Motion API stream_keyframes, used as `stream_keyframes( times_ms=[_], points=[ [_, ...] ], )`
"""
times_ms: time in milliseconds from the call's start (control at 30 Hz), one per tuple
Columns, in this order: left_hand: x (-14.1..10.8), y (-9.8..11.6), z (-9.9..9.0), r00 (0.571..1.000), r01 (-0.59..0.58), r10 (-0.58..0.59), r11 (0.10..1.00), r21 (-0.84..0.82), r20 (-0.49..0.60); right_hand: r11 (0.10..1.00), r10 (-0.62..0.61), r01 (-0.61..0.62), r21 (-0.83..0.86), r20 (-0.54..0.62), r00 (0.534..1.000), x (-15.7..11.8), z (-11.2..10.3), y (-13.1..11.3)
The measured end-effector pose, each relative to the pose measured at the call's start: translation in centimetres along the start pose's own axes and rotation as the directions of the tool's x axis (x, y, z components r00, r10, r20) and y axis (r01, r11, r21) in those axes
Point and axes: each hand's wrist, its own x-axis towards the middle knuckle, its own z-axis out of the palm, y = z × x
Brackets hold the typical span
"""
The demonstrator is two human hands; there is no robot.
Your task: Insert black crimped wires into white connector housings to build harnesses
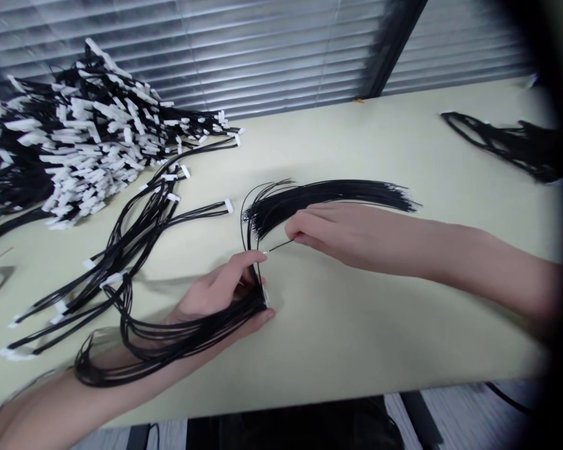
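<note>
My left hand [228, 290] is closed around a black wire harness [192, 331], whose wires loop back over my forearm. A white connector [265, 296] shows at the harness end, between my fingers and thumb. My right hand [316, 228] pinches a single thin black wire [281, 245]. Its bare metal tip points left and lies close to the fingertips of my left hand; whether they touch I cannot tell. Behind my right hand lies a bundle of loose black wires [338, 190] with silvery crimped ends.
A big heap of black cables with white connectors [89, 131] fills the back left. Several finished-looking harnesses [136, 231] are spread in front of it. More black cables [511, 140] lie at the far right. Window blinds [281, 50] border the table's [403, 337] back edge.
</note>
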Motion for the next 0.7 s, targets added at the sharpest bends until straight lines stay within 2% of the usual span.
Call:
stream_keyframes(
  times_ms=[100,200,367,700],
  points=[
    [0.0,0.2,0.0,1.0,0.019,-0.019,1.0,0.003,-0.008,0.991,-0.098,0.099,0.094,-0.007,0.995,0.0,-0.3,-0.7],
    [0.0,0.2,0.0,1.0,0.009,-0.009,1.0,-0.014,-0.008,0.981,-0.163,0.172,0.087,-0.101,0.981,0.2,-0.6,-1.4],
    [0.1,0.1,-0.1,1.0,-0.008,0.008,1.0,-0.016,-0.005,0.986,-0.157,0.165,0.013,-0.238,0.958,0.3,-0.7,-2.5],
    [-0.1,0.8,-0.3,1.0,0.023,-0.023,1.0,-0.012,-0.012,0.942,-0.304,0.274,-0.194,-0.144,0.942,1.3,0.5,-4.1]
  ],
)
